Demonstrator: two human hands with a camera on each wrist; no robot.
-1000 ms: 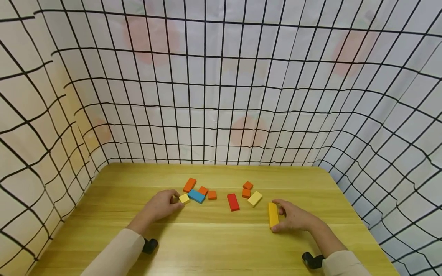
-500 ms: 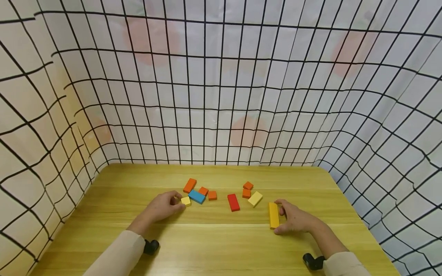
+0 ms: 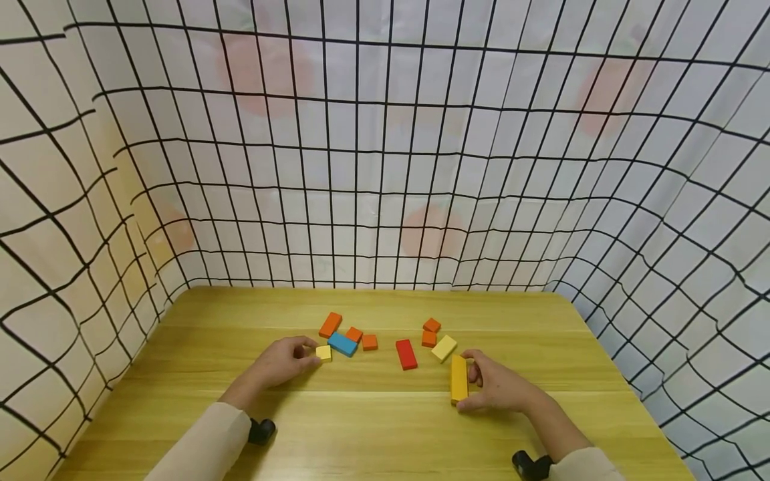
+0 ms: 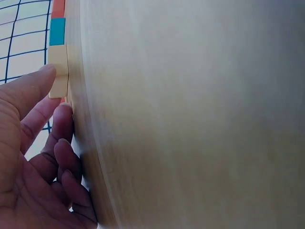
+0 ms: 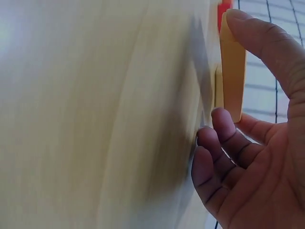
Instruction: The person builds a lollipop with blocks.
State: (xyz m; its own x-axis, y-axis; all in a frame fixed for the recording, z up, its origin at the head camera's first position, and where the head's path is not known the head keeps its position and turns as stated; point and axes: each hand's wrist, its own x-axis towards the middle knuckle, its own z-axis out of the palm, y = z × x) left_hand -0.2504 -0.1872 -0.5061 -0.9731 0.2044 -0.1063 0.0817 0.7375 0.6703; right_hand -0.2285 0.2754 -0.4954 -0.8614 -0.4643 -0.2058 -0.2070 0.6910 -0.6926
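Note:
My right hand (image 3: 496, 387) grips a long yellow block (image 3: 459, 379) by its two ends, between thumb and fingers. In the right wrist view this long block (image 5: 233, 71) stands a little off the table, with a shadow beside it. My left hand (image 3: 283, 363) pinches a small pale-yellow block (image 3: 323, 353) on the table; in the left wrist view the thumb lies against the small block (image 4: 58, 62), the other fingers curled below. A blue block (image 3: 342, 344) lies just beyond it. Near the right hand lie a pale-yellow block (image 3: 444, 349) and a red block (image 3: 406, 354).
Orange blocks lie behind: a longer one (image 3: 330, 325) at the left, small ones (image 3: 369, 343) by the blue block, and two touching ones (image 3: 430, 339) at the right. A black wire grid (image 3: 373, 220) over white cloth surrounds the wooden table (image 3: 373, 427).
My right hand has carried the long yellow block to the left, closer to the pale-yellow block. The small pale-yellow block has shifted slightly right and nearer, and turned, in my left fingers.

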